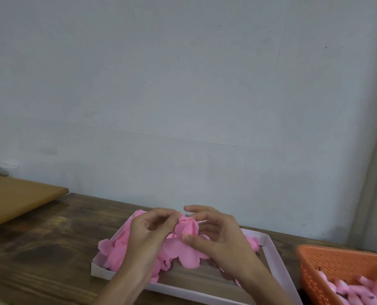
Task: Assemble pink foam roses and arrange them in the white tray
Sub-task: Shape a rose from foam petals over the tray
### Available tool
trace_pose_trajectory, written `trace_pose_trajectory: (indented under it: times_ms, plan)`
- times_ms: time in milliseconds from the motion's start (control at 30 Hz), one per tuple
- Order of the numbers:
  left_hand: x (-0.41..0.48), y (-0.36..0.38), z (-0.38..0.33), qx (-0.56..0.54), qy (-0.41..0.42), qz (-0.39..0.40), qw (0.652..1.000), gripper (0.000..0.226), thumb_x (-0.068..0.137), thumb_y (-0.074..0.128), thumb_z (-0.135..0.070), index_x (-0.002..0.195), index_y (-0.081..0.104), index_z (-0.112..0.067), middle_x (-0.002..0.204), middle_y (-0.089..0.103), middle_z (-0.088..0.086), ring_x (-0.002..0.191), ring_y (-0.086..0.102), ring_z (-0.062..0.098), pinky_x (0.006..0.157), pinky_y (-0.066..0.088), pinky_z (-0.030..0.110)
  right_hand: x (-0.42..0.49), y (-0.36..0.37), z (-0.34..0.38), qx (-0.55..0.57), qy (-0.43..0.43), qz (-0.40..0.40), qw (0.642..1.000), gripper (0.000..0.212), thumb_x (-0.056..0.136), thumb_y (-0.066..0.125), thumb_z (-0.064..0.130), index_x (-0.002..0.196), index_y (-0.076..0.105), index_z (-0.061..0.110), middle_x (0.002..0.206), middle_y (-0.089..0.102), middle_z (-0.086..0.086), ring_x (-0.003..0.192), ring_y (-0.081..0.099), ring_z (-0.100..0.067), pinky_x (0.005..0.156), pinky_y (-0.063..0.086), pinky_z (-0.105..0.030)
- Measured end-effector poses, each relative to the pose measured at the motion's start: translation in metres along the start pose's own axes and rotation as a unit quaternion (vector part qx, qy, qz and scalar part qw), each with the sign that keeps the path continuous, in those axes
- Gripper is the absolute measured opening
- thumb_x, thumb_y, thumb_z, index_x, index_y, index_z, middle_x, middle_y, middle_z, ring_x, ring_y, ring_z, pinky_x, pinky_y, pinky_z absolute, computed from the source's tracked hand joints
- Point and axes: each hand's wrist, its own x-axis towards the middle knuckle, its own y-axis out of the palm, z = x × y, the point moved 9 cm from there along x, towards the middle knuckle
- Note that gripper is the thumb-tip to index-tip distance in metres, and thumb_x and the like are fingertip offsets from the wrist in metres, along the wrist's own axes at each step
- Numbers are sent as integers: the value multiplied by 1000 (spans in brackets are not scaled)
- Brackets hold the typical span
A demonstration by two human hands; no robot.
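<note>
Both hands, left [149, 227] and right [214, 235], pinch a rosebud [186, 226] just above the petal-filled tray [273, 258] on the counter [40, 249]; the foam looks light, soft and crushable, so hold it gently near its base.

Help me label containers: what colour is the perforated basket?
The basket is orange; the head view shows it.

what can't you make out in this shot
Head view, the only one:
Base of the rose: hidden by the right hand and left hand holding it.
Middle of the tray: covered by both hands.
The basket: cut off by the right and bottom edges; pink pieces inside blurred.
</note>
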Motion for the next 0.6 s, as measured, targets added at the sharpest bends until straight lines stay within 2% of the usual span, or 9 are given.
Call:
trace_pose_trajectory:
  times_ms: [133,233,300,367,433,500,567,600]
  plan:
    - [-2,7,-7,0,10,40,999,19,76,81,-25,80,80,-7,88,74,24,87,72,37,84,57,55,-2,2,1,5,22,11,1000,20,83,85,24,101,76,26,110,77,2,99,75,-20,78,61,-62]
    - [-2,10,-13,11,27,53,998,32,78,78,-34,83,79,-3,91,70,28,88,68,36,81,58,47,-3,-1,2,9,27,-4,1000,20,81,85,29,98,74,24,103,78,-2,95,76,-27,76,54,-72]
    - [-1,10,-12,1,25,62,998,31,85,74,-33,88,80,-2,94,72,26,93,72,37,81,61,43,-3,-3,4,24,22,-12,999,23,80,86,28,98,73,23,103,78,-3,94,76,-29,77,55,-70]
    - [-1,8,-6,-44,-5,66,997,31,88,68,-33,91,82,-5,99,76,26,98,75,39,82,64,46,-1,-6,7,38,8,-25,999,31,78,88,23,104,72,27,104,78,-3,96,76,-26,80,61,-57]
    - [2,6,-3,-66,-18,64,996,26,86,72,-31,91,83,-8,102,77,25,99,76,38,81,64,41,-1,-8,7,49,11,-35,998,40,78,87,20,112,71,33,104,79,-3,99,76,-23,84,63,-44]
    - [4,6,-5,-57,-13,69,996,25,83,84,-31,96,83,-9,105,77,24,102,75,37,85,63,42,-2,-8,5,54,22,-31,998,35,80,85,22,111,74,31,107,79,-2,101,76,-23,84,61,-50]
    - [5,5,-1,-25,-25,84,996,39,78,83,-37,109,81,-14,115,76,19,111,73,35,95,60,48,-3,-8,4,71,35,-28,996,25,84,84,24,108,76,25,108,78,-3,101,75,-26,78,58,-56]
    - [4,6,3,4,-43,104,994,44,79,83,-38,116,78,-16,120,75,15,116,71,33,100,57,50,-3,-9,4,89,34,-32,995,21,85,84,22,106,77,22,108,78,-5,100,76,-27,75,59,-49]
